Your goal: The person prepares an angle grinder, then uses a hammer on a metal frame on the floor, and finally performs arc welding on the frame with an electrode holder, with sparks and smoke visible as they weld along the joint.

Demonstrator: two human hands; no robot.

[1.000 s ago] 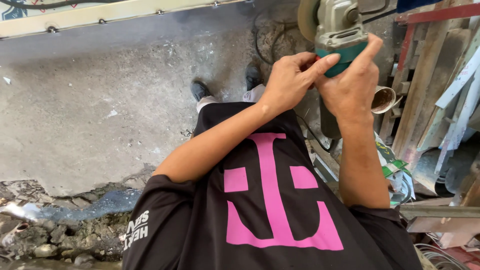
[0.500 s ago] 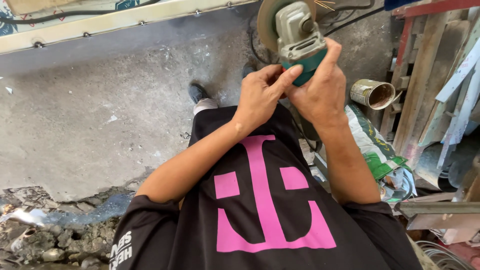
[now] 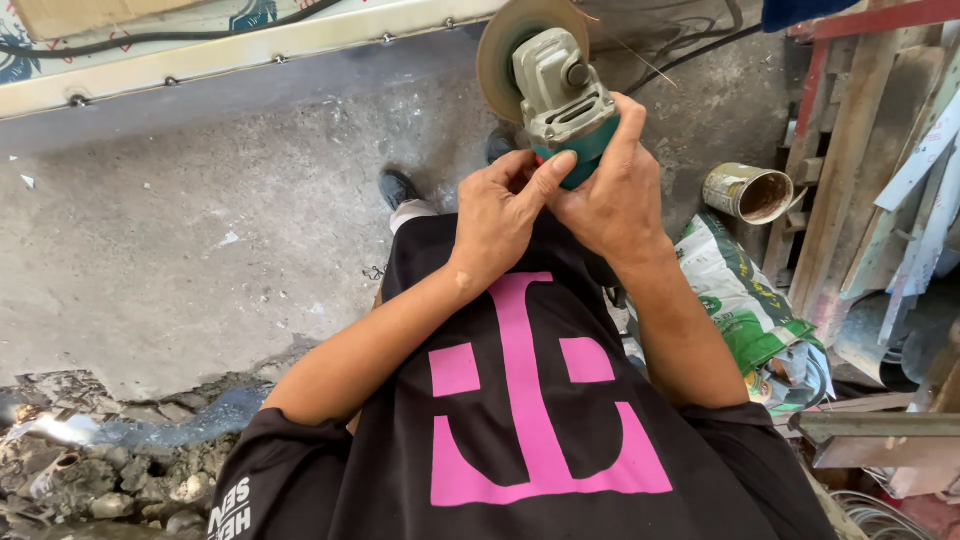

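Note:
I hold an angle grinder (image 3: 560, 90) in front of my chest, its grey gear head and worn disc (image 3: 500, 45) pointing away from me. My right hand (image 3: 610, 195) is wrapped around its teal body from the right. My left hand (image 3: 505, 215) presses against the same body from the left, thumb up along the teal housing. Below the hands are my black shirt with a large pink shape (image 3: 530, 410) and my dark shoes (image 3: 398, 187) on the concrete floor (image 3: 200, 250).
A long pale metal panel with bolts (image 3: 250, 50) lies across the top. A rusty open tin can (image 3: 748, 192) and a printed green-and-white sack (image 3: 745, 300) sit at right, beside leaning wooden and metal bars (image 3: 850, 170). Rubble (image 3: 90, 470) fills the lower left.
The grinder and both hands have shifted leftward and slightly lower in view; the disc and gear head now show more fully. My grip stays the same.

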